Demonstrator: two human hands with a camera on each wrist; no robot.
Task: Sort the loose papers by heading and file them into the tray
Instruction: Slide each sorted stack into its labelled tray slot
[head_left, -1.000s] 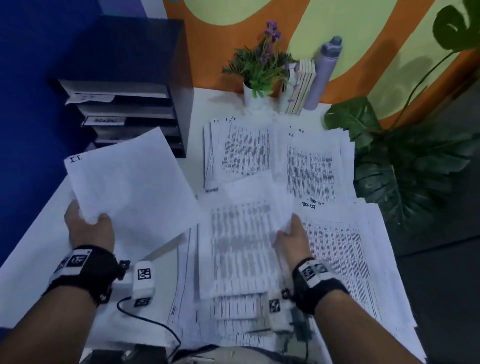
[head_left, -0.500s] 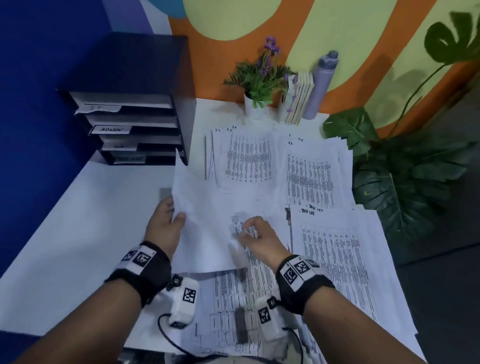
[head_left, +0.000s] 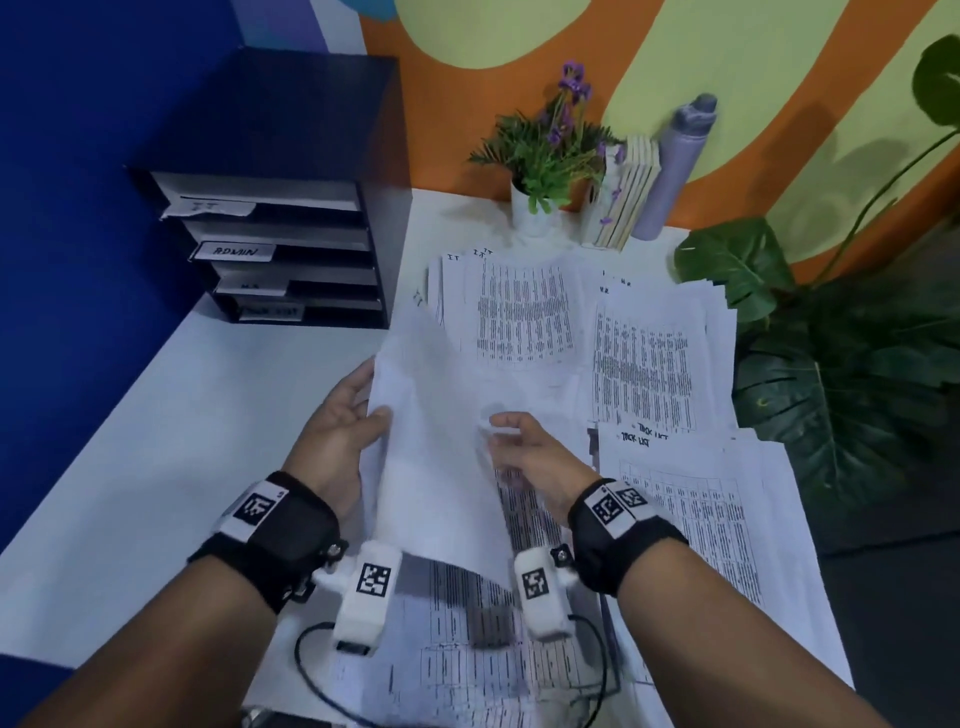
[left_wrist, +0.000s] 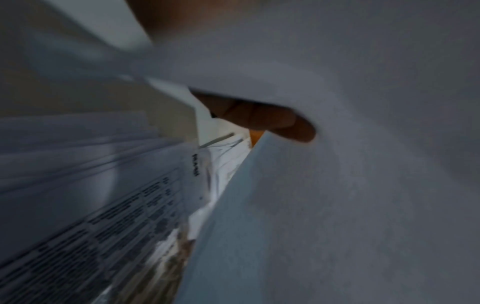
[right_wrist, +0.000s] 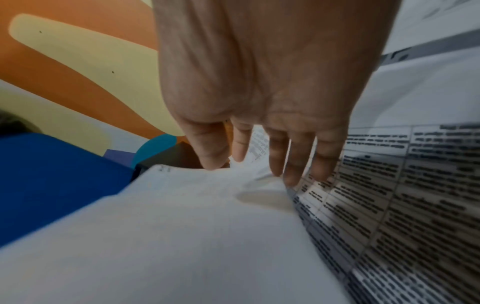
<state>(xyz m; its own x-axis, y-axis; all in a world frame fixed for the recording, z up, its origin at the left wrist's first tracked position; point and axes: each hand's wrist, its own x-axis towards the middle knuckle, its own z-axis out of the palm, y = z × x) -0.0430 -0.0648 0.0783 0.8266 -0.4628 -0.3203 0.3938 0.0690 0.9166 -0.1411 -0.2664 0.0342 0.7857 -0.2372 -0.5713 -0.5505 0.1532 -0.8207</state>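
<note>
Two hands work one blank-side-up sheet: the left hand pinches its edge, while the right hand touches it with relaxed fingers, likely to flip it and read its heading.

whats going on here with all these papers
A person is sorting printed sheets on a white desk. The left hand holds a blank-side-up sheet by its left edge; the right hand touches its right side. Sorted piles lie ahead. The labelled tray sits far left.
</note>
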